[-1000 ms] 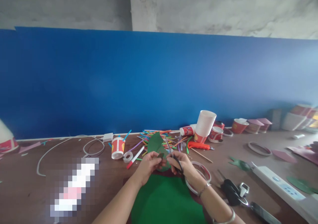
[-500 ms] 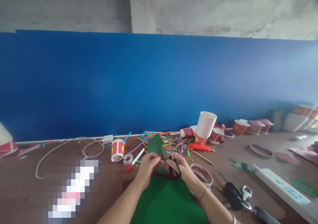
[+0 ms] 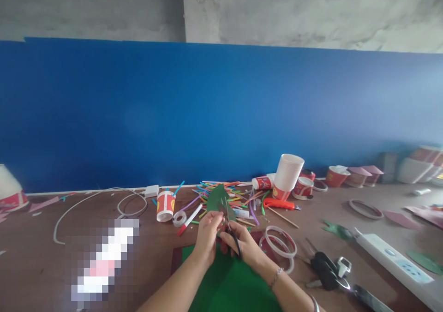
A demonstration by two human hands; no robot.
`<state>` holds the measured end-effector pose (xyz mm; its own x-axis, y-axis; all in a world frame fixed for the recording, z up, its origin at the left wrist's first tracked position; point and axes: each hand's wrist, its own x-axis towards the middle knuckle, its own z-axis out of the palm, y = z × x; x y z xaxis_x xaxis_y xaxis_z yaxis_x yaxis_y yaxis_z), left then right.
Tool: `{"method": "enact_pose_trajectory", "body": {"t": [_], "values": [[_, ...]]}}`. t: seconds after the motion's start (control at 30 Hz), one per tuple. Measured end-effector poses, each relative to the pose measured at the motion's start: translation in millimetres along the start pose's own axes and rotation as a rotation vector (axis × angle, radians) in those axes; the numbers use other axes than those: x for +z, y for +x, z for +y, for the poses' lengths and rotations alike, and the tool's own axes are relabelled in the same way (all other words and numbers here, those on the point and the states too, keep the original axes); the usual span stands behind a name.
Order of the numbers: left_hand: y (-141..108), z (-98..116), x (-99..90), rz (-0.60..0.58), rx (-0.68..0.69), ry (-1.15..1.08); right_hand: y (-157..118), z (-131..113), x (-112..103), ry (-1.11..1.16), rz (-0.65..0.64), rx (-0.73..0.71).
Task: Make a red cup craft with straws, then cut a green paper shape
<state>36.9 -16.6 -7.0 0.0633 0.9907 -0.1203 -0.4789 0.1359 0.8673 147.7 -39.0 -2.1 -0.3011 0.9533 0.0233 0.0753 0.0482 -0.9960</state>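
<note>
My left hand (image 3: 208, 233) pinches the near edge of a green paper piece (image 3: 217, 196), which stands up beyond my fingers. Black-handled scissors (image 3: 236, 243) are in my right hand (image 3: 245, 245), their blades pointing away from me and lying against the green piece. The two hands almost touch. Below them a large green sheet (image 3: 231, 284) lies on a dark red one (image 3: 177, 259). Behind the green piece is a pile of coloured sticks (image 3: 238, 193).
A cup with blue straws (image 3: 166, 206), a red-and-white marker (image 3: 189, 219) and a tape roll (image 3: 179, 218) lie left. Rightward are stacked cups (image 3: 289, 176), an orange cutter (image 3: 279, 204), tape rings (image 3: 281, 242), keys (image 3: 325, 268) and a power strip (image 3: 392, 256).
My right hand and the scissors have moved left and slightly nearer to me, closer to my left hand. The blades now overlap the green piece. The view has shifted slightly.
</note>
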Motion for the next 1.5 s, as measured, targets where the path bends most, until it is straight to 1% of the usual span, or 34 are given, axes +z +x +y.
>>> {"method": "enact_pose_trajectory", "body": {"t": [0.07, 0.17, 0.4, 0.57, 0.77, 0.9, 1.13, 1.37, 1.5], "values": [[-2, 1, 2.0, -0.038, -0.030, 0.005, 0, 0, 0, 0.006, 0.008, -0.010], [-3, 2, 2.2, -0.060, -0.031, 0.012, -2, 0, 0, 0.012, 0.006, -0.012], [1, 5, -0.8, -0.050, 0.011, 0.020, -1, 0, 0, -0.009, 0.039, -0.025], [2, 9, -1.7, -0.054, 0.016, -0.017, -1, 3, 0, -0.005, 0.054, -0.045], [4, 9, -5.1, -0.134, -0.007, -0.003, -2, 0, -1, 0.038, 0.028, -0.040], [6, 9, -7.1, -0.157, 0.034, -0.027, -3, -2, -2, 0.027, 0.036, -0.040], [6, 13, -7.6, -0.167, -0.015, 0.008, -3, -4, -2, 0.029, 0.035, -0.019], [6, 16, -8.1, -0.160, -0.005, -0.020, -1, -2, -4, 0.010, 0.040, 0.000], [6, 14, -7.9, -0.145, 0.024, 0.028, 0, 3, -4, -0.006, 0.037, 0.003]]}}
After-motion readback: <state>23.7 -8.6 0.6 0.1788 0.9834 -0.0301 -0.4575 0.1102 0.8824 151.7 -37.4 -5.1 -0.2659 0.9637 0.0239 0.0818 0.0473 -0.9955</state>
